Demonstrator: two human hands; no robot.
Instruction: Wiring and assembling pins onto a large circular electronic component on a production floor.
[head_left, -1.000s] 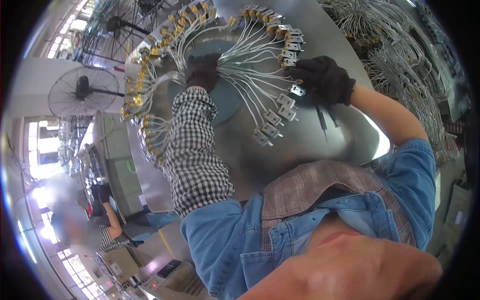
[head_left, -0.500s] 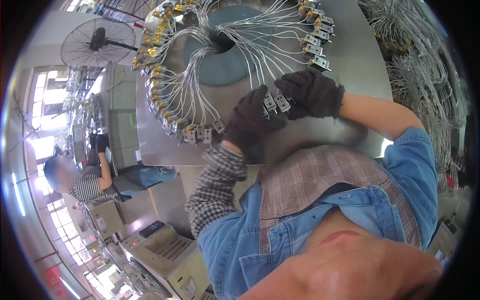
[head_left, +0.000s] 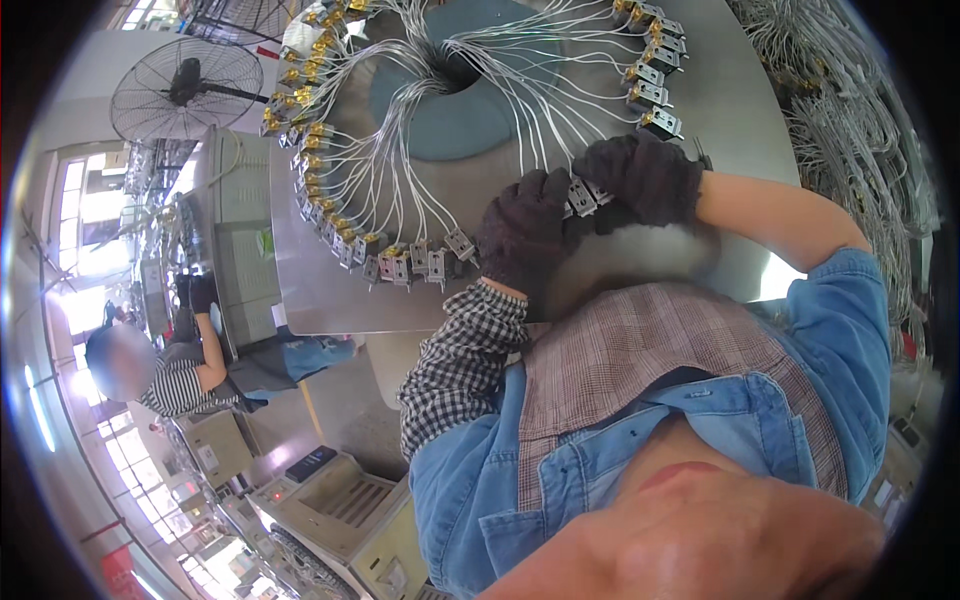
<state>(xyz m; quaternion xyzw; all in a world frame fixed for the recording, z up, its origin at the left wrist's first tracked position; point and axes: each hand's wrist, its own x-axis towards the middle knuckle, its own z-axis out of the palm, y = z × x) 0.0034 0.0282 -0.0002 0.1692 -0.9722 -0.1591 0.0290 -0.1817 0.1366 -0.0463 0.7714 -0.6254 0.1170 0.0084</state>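
Between my two gloved hands are small metal boxes (head_left: 582,197) on thin silvery leads, held close above the near edge of the table. My left hand (head_left: 528,222), in a dark glove, has its fingers curled against the left side of these boxes; its thumb is hidden. From the right, my right hand (head_left: 642,180) closes its fingers over their other side, covering part of them. More boxes of this kind, several with brass-coloured ends, lie in a ring, their leads running to the hole of a grey-blue round pad (head_left: 460,130).
The steel table (head_left: 350,310) carries the ring of boxes, with a row (head_left: 655,95) at the right. Big bundles of silvery leads (head_left: 860,180) hang beyond its right edge. At the left are a wire-caged fan (head_left: 187,82), a person (head_left: 190,365) at another bench and a beige machine (head_left: 340,510).
My hands have drawn closer together, the left moving rightward. Less of the metal boxes between them shows now. The whole view has also shifted a little.
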